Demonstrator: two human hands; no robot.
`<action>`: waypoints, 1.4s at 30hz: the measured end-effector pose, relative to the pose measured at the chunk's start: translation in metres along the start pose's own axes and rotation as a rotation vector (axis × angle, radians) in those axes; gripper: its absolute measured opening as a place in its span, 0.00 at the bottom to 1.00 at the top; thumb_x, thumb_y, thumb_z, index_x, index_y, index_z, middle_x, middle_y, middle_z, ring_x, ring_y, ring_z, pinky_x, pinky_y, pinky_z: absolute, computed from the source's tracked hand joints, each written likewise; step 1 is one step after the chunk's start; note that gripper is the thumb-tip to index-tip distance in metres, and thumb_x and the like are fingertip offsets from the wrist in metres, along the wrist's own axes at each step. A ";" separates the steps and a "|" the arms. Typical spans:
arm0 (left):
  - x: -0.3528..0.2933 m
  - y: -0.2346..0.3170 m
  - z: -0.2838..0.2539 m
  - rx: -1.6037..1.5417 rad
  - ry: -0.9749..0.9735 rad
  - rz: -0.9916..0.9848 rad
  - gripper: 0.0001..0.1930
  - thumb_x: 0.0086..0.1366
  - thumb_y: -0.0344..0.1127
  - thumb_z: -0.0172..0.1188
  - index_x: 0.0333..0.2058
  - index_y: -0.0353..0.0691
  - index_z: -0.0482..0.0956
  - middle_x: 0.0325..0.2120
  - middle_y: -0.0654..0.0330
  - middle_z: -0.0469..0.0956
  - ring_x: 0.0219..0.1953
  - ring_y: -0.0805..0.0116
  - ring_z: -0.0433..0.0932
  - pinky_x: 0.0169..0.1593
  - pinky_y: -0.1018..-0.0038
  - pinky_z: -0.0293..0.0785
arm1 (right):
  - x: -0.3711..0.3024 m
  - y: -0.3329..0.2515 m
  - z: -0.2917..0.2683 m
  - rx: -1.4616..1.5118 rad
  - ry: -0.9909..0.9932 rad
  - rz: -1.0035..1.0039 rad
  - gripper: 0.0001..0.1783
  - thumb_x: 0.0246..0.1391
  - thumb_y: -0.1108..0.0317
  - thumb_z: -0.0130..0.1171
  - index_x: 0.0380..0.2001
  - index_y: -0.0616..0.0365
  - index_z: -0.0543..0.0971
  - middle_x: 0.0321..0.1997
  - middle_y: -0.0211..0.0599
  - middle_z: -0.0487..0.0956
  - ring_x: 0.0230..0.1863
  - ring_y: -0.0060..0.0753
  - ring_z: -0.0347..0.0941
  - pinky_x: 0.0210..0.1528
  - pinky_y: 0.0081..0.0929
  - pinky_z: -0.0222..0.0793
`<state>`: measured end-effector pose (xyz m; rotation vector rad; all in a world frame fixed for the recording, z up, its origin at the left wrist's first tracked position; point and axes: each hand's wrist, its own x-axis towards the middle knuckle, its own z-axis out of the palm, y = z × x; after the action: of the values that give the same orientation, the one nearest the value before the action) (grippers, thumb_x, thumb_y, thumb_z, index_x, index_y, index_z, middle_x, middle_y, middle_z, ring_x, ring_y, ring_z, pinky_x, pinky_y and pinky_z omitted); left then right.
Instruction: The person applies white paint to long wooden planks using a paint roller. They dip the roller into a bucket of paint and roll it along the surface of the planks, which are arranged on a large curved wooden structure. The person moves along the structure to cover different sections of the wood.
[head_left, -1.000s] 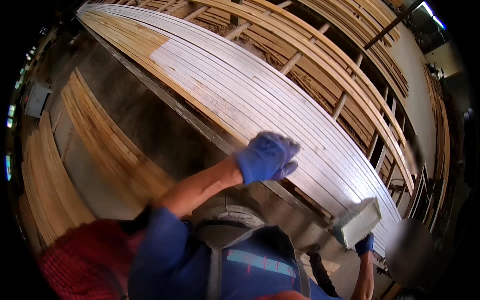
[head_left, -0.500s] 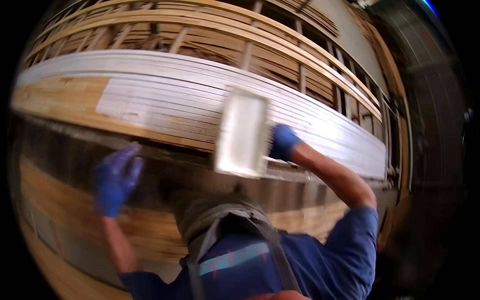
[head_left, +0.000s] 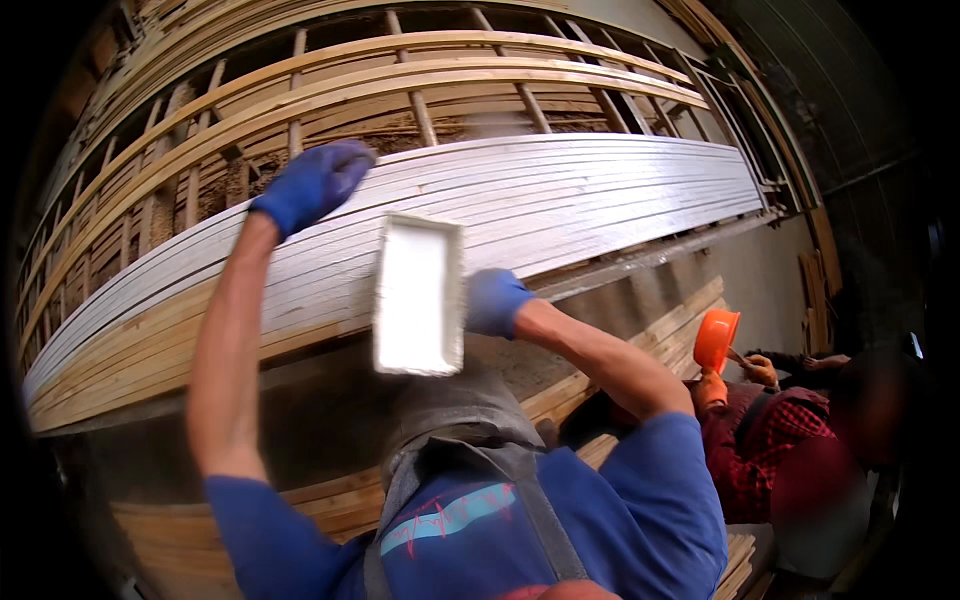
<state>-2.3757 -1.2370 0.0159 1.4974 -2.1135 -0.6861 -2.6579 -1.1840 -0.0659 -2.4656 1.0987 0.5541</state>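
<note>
A white rectangular paint tray (head_left: 378, 318) with a crusted rim and white liquid inside is held in front of my body. My right hand (head_left: 497, 303), in a blue glove, is closed at its right side. My left hand (head_left: 318, 185), also gloved in blue, is at the far edge of the row of boards (head_left: 590, 205). Its fingers are curled in, and what they hold, if anything, is hidden. The boards lie side by side, coated white over most of their length, with bare wood (head_left: 190, 335) along the near left.
Beyond the boards stands a rack of long wooden strips (head_left: 350, 92) on crossbars. At the right, a person in a dark red checked top (head_left: 775, 440) wears orange gloves and holds an orange container (head_left: 714, 340). More planks (head_left: 330, 508) lie behind me.
My left hand has gone from open beside the boards' near edge to curled at their far edge. The tray has moved left and nearer to me. Another person has come into view.
</note>
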 end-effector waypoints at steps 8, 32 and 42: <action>0.088 -0.041 0.082 0.099 -0.312 0.070 0.15 0.62 0.33 0.48 0.45 0.40 0.78 0.45 0.52 0.78 0.49 0.55 0.76 0.54 0.67 0.70 | -0.038 0.045 0.010 0.004 0.022 0.100 0.15 0.48 0.57 0.52 0.25 0.55 0.82 0.29 0.49 0.81 0.30 0.50 0.79 0.32 0.43 0.74; -0.724 -0.131 -0.032 -0.318 0.862 -1.152 0.11 0.67 0.33 0.53 0.41 0.30 0.77 0.35 0.62 0.78 0.38 0.75 0.73 0.44 0.78 0.70 | 0.195 -0.407 -0.062 -0.198 -0.013 -0.539 0.11 0.48 0.62 0.55 0.31 0.54 0.82 0.27 0.46 0.80 0.29 0.49 0.77 0.33 0.41 0.72; -0.741 -0.258 -0.086 -1.107 1.126 -0.903 0.13 0.66 0.36 0.53 0.43 0.32 0.77 0.39 0.56 0.79 0.45 0.67 0.77 0.50 0.74 0.73 | 0.198 -0.548 -0.072 0.013 0.126 -0.490 0.15 0.44 0.57 0.61 0.27 0.61 0.81 0.26 0.53 0.79 0.30 0.54 0.77 0.33 0.42 0.73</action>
<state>-1.9111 -0.6177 -0.1400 1.4519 -0.0607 -0.7767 -2.1039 -1.0002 -0.0034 -2.6515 0.4971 0.2421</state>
